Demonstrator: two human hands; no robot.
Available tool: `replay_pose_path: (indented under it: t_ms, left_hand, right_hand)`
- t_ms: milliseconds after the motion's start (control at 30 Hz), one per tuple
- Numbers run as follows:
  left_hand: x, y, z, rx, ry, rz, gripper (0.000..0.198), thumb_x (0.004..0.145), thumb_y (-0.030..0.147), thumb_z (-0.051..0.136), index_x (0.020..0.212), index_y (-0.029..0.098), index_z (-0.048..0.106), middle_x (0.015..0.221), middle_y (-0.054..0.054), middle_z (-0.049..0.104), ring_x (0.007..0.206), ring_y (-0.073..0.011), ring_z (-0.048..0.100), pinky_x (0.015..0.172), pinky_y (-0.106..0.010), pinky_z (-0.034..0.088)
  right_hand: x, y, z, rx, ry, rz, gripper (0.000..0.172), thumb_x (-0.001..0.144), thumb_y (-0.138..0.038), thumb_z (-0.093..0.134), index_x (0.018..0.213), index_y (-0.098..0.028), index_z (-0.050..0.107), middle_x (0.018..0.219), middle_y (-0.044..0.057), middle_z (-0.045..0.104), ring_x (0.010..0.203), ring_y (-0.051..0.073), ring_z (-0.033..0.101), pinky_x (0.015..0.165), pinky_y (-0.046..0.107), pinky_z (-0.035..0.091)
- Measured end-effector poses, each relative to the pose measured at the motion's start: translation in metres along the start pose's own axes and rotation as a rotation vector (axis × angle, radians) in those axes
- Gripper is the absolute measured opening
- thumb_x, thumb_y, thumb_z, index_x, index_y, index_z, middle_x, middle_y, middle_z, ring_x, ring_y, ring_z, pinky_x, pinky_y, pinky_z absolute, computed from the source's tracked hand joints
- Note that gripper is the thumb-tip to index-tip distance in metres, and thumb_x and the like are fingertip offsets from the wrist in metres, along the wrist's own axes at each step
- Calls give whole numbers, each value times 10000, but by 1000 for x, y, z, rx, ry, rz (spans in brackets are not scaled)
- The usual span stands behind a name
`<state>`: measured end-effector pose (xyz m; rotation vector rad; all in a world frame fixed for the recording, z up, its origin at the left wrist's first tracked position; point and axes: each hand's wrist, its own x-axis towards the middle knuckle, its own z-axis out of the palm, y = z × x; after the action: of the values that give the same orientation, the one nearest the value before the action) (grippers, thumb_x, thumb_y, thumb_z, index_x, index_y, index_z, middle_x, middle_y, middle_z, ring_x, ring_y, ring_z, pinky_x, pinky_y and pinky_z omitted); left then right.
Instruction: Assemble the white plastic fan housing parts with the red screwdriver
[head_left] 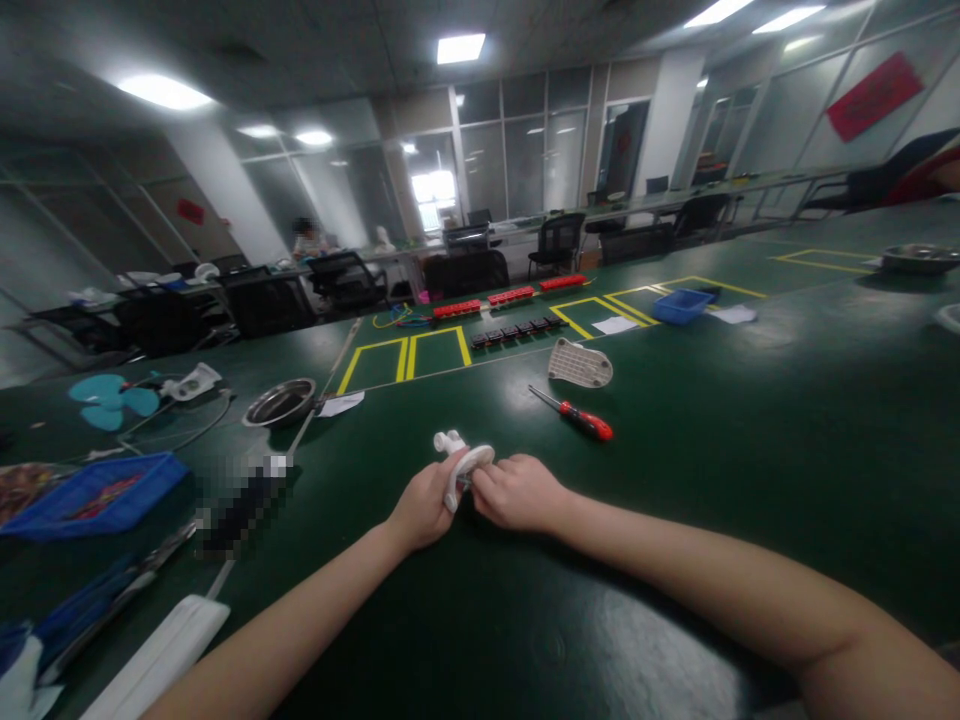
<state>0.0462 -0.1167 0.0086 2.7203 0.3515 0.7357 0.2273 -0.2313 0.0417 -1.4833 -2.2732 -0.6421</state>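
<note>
Above the green table, my left hand [427,505] is wrapped round a white plastic part [471,462] with a rounded plate and a short knobbed stem. My right hand [521,492] is closed against the plate's near side, its fingertips pressed together there. Whatever those fingers pinch is too small or hidden to name. Beyond my right hand lies a screwdriver [585,418] with a red and black handle, its shaft pointing to the far left. Just past it rests a pale, ribbed oval plate [580,364].
To the left are a metal bowl [281,402], blue fan blades [112,400], a blue tray [112,495] and a white power strip [161,660]. Red blocks [510,296], a row of black parts [519,333] and a blue bin [681,305] stand farther back.
</note>
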Motion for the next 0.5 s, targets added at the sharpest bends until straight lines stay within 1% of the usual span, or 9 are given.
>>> replay_pose_path:
  t_ms: [133, 267, 500]
  left_hand:
    - [0, -3, 2, -3, 8, 4, 518, 928, 204, 421, 1429, 185, 291, 1125, -137, 633, 1045, -256, 622, 877, -413, 509]
    - [-1, -5, 4, -2, 37, 16, 508, 928, 210, 434, 1419, 198, 304, 1120, -127, 639, 1066, -257, 619, 885, -412, 510]
    - [0, -4, 2, 8, 45, 29, 510, 928, 221, 445, 1418, 202, 305, 1127, -128, 642, 1053, -249, 629, 874, -394, 520]
  right_hand:
    - [1, -2, -4, 7, -6, 49, 239, 934, -285, 439, 836, -137, 599, 716, 72, 677, 565, 143, 598, 508, 292, 281]
    - [0, -1, -5, 11, 5, 44, 223, 926, -280, 450, 827, -141, 594, 714, 54, 675, 573, 141, 603, 516, 282, 284]
    - [-2, 4, -1, -10, 104, 3, 212, 924, -289, 472, 814, -151, 590, 686, 25, 655, 547, 129, 576, 519, 293, 269]
